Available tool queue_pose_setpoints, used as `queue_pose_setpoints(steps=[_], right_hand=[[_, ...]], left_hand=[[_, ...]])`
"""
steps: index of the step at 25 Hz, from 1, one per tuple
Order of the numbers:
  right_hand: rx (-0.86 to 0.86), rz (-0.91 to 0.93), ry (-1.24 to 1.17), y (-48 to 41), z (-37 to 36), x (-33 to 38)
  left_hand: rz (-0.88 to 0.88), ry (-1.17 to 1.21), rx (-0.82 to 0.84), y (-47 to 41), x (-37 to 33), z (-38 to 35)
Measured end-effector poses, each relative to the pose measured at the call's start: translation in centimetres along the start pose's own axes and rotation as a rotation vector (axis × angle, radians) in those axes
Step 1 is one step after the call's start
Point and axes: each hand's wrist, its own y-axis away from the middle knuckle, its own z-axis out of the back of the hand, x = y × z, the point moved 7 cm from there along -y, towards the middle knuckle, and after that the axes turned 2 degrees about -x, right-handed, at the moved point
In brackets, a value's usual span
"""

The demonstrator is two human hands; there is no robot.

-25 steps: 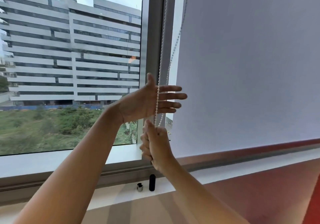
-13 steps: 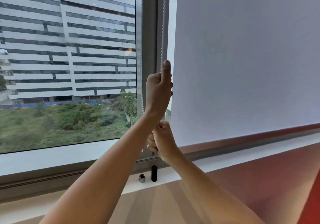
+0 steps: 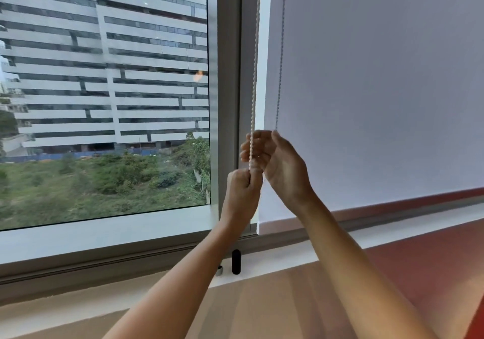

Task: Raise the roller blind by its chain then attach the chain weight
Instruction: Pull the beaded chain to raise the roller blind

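Your left hand (image 3: 242, 192) is fisting the bead chain (image 3: 253, 81) beside the window frame; your right hand (image 3: 272, 157) is cupping it loosely above. The roller blind (image 3: 379, 89) is hanging low, right. Beads may be slipping through that slack grip.

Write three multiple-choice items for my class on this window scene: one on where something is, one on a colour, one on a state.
1. Where does the chain weight stand?
A. On the sill below the hands
B. In the right hand
C. On the chain

2. What colour is the chain weight?
A. White
B. Black
C. Red

3. How does the left hand hold the chain?
A. Open, apart from it
B. Closed in a fist around it
C. Flat against the blind

Answers: 1 A, it stands upright on the sill; 2 B, it is dark against the pale sill; 3 B, the fist wraps the white chain.
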Motion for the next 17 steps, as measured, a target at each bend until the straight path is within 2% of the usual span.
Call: queue_pose_setpoints(steps=[4,9,13,17], right_hand=[[0.111,-0.058,0.112,-2.9,-3.3,3.1],[0.051,-0.156,0.193,-7.5,-5.1,5.7],[-0.144,-0.015,0.242,-8.2,-5.9,4.7],[-0.136,0.121,0.196,-7.0,-7.0,5.3]], left_hand=[[-0.051,-0.215,0.052,2.7,1.8,-0.3],[-0.058,-0.289,0.038,2.3,2.0,-0.4],[-0.066,-0.304,0.037,2.0,2.5,0.5],[-0.028,-0.278,0.052,1.5,3.0,2.1]])
